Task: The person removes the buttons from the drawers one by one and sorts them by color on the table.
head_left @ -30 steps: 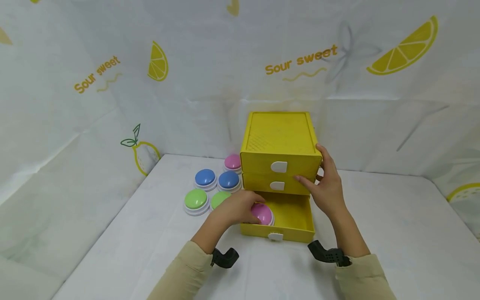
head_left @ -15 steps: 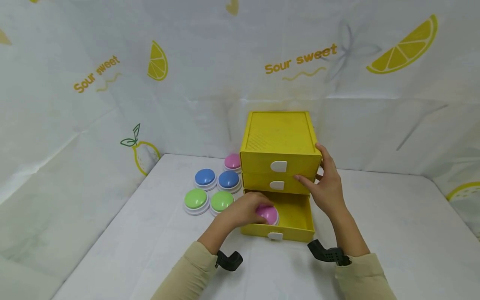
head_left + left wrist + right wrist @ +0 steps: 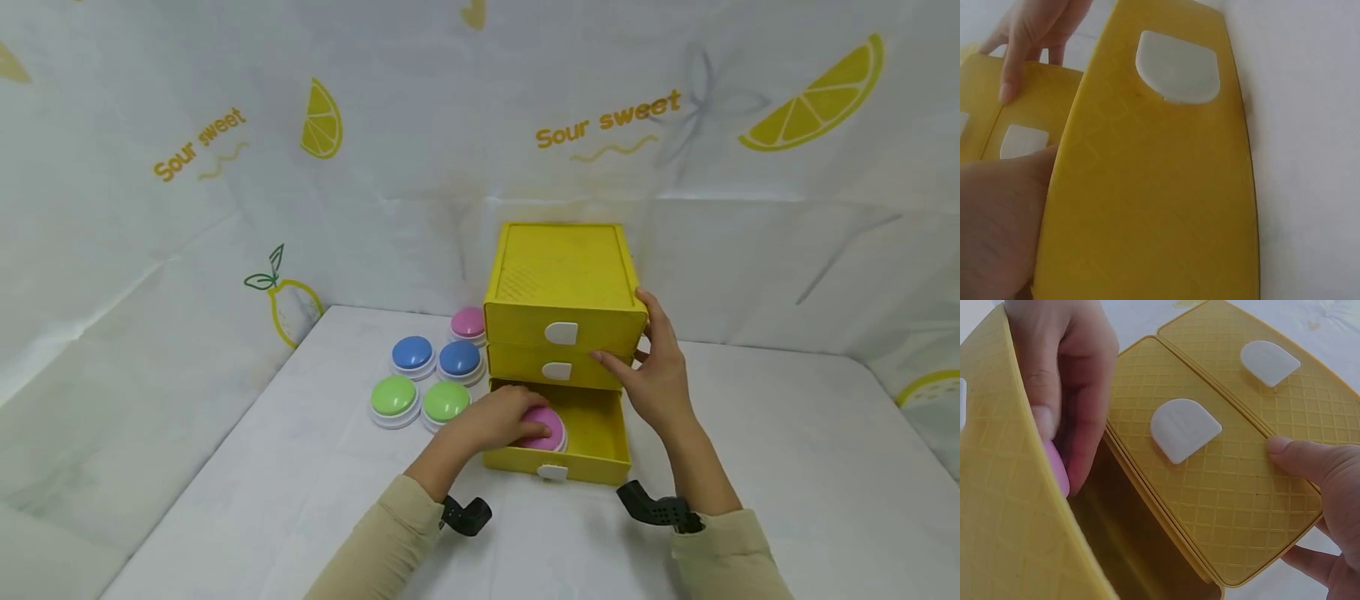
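A yellow three-drawer box (image 3: 566,267) has its bottom drawer (image 3: 517,460) pulled out. Inside that drawer, toward its left side, is a pink domed push button (image 3: 555,427) with a white base. My left hand (image 3: 497,419) reaches over the drawer's left wall and holds this button, fingers and thumb around the dome. In the right wrist view, only a strip of the pink dome (image 3: 1056,467) shows behind the drawer front. My right hand (image 3: 657,379) grips the box's right side, its thumb on the front near the seam between the upper drawers, other fingers around the side.
Left of the box stand several similar buttons: two green ones (image 3: 393,396), two blue ones (image 3: 412,353) and a pink one (image 3: 468,322) at the back. Each drawer front has a white tab handle (image 3: 562,333). A white cloth with lemon prints (image 3: 420,233) hangs behind.
My left hand has moved a little to the right within the drawer, taking the pink button along. The nearer green button shows more fully. My right hand keeps its place on the box.
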A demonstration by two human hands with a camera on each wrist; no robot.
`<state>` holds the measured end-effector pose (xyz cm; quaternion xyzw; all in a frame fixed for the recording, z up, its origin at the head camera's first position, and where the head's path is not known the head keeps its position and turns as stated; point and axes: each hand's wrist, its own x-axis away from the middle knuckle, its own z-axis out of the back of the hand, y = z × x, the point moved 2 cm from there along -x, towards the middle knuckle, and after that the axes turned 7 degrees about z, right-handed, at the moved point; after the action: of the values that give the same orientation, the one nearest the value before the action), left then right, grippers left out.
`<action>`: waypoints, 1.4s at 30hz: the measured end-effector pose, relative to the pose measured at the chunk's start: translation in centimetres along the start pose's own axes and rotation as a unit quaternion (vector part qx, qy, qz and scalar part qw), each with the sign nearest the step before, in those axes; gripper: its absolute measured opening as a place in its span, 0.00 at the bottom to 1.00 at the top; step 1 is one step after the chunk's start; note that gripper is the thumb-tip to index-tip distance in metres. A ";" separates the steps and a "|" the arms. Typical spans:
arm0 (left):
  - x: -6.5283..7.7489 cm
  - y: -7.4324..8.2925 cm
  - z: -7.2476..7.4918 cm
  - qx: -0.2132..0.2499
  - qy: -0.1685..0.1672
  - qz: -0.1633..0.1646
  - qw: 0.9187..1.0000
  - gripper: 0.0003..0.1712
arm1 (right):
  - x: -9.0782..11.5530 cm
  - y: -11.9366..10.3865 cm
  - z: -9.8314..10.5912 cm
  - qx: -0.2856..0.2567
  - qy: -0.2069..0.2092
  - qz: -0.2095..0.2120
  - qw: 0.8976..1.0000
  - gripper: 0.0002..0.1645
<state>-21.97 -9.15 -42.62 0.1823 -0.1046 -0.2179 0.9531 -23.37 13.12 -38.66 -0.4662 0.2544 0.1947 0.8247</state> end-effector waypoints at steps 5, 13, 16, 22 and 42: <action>0.2 0.3 0.0 -0.040 -0.007 0.026 0.999 0.25 | 0.0 0.1 -0.3 -0.002 0.002 0.004 1.000 0.60; 0.4 -0.1 0.5 0.012 -0.011 0.012 1.000 0.19 | -0.3 0.1 -0.5 0.000 -0.005 -0.004 1.000 0.60; 0.3 -0.3 0.8 0.049 -0.023 -0.003 0.999 0.17 | -0.2 0.2 -0.5 0.002 -0.005 -0.005 1.000 0.61; 0.3 -0.7 1.0 0.104 -0.014 -0.018 0.994 0.17 | -0.1 0.3 -0.4 -0.001 -0.004 -0.004 1.000 0.62; 0.6 0.1 0.5 0.169 -0.008 -0.039 0.985 0.25 | -0.1 0.4 0.0 0.001 0.002 0.007 1.000 0.60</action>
<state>-21.54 -9.44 -42.07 0.3426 -0.1405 -0.2357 0.8985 -23.63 13.33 -38.82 -0.4641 0.2599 0.1995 0.8229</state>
